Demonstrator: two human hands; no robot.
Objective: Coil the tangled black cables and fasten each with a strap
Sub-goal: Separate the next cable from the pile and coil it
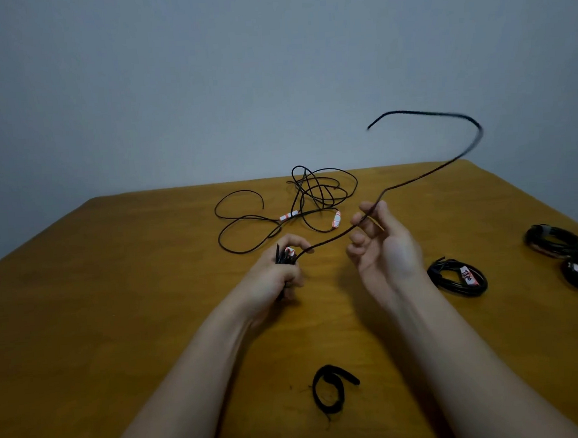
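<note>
Left hand (277,273) pinches one black cable (413,177); right hand (380,243) spread, cable across fingertips. One tangle (300,201) far, three coils (457,278) right, one strap (332,389) near.

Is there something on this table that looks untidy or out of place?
Yes. A thin black cable with white-red labels lies in a loose tangle at the far side of the wooden table, unlike the coiled black cable bundles at right.
</note>
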